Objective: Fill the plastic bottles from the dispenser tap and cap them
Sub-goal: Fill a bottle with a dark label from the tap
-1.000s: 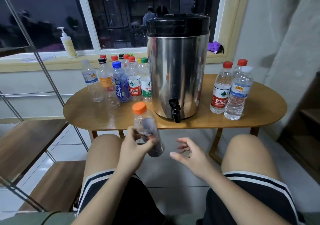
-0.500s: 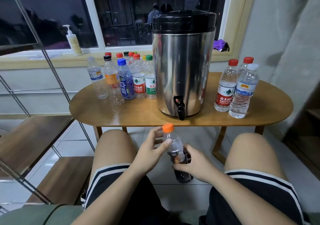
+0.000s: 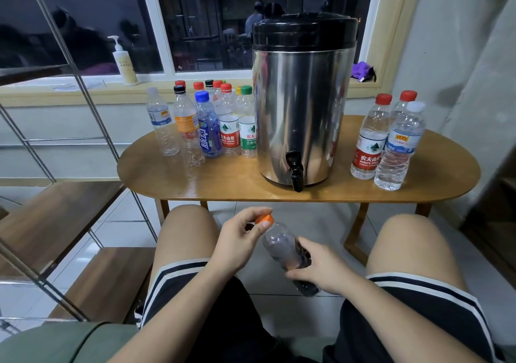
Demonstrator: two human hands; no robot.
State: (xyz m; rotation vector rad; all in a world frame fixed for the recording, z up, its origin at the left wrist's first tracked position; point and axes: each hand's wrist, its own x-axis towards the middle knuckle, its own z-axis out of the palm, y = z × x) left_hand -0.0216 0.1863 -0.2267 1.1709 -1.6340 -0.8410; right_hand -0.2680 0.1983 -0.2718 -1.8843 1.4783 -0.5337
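A small clear bottle with a dark label tilts between my knees, below the table's front edge. My right hand grips its body. My left hand pinches its orange cap with thumb and fingers. The steel dispenser with a black lid stands on the wooden table; its black tap hangs over the front edge, above the bottle. Several capped empty bottles stand left of the dispenser. Three capped bottles holding water stand to its right.
A pump bottle and a purple cloth sit on the window sill behind the table. A metal-framed rack with wooden shelves stands close on my left. A wall is close on the right.
The bottle passed from my left hand to my right hand and dropped lower between my knees. My left hand moved up to its orange cap and now pinches it.
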